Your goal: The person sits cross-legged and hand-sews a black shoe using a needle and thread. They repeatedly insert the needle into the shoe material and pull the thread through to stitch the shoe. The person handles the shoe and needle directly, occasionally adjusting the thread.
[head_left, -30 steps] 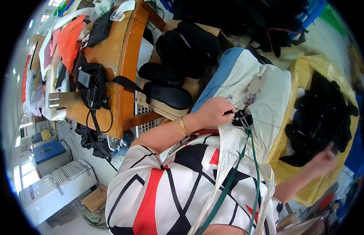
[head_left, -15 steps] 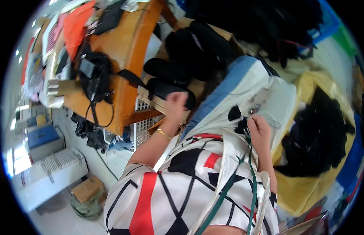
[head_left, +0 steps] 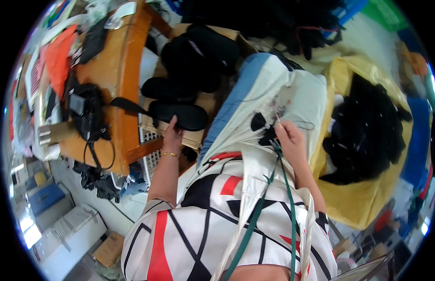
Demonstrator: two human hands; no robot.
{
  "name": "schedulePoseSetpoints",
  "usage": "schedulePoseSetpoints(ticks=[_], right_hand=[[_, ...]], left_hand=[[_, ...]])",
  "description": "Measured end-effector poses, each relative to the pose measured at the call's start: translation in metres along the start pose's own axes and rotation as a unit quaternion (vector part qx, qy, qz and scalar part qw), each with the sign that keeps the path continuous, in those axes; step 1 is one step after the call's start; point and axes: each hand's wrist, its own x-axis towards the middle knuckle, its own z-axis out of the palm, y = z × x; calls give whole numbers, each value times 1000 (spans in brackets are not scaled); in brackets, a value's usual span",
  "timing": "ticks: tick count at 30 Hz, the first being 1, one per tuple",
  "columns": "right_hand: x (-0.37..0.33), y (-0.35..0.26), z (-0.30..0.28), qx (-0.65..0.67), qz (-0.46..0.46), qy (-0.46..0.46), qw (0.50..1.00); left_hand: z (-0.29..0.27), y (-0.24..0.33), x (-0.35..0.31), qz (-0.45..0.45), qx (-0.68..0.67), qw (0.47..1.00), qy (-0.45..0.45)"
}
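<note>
Broadly, a varnished wooden counter (head_left: pixel 112 65) fills the left, its grain orange-brown, while a glossy, crinkled yellow bag (head_left: pixel 353 201) sits at the right, packed with soft, matte black pieces (head_left: pixel 369 129). Between them, pale cloth (head_left: pixel 304 89) with a blue edge covers the lap in loose folds. Beyond the lap's left side stands a cardboard box (head_left: pixel 194 137) with several black slippers on it.

The nearest black slipper (head_left: pixel 191 116) lies just beyond the left hand (head_left: pixel 173 133), its long axis running crosswise, tilted slightly down toward the right; the right hand is well apart from it. Rounded and smooth-edged, it looks padded. The left hand is partly open, fingertips at the slipper's near edge; whether it grips cannot be told.

Above the lap, the right hand (head_left: pixel 291 138) is curled, thumb and finger pinched on a thin pale item (head_left: pixel 278 118), too small to identify. Just left of it rests a flat black bow (head_left: pixel 258 122), and a fine dark thread (head_left: pixel 307 125) loops across the cloth.
</note>
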Motion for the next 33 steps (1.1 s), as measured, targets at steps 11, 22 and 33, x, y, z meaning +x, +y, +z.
schedulePoseSetpoints(ticks=[11, 22, 33], right_hand=[[-15, -25, 2, 100, -41, 40, 993], [-15, -42, 19, 13, -289, 247, 925], [23, -37, -24, 137, -77, 264, 952]], left_hand=[[143, 31, -116, 94, -38, 985, -138], [251, -26, -206, -117, -34, 962, -244], [237, -37, -210, -32, 482, 788, -382]])
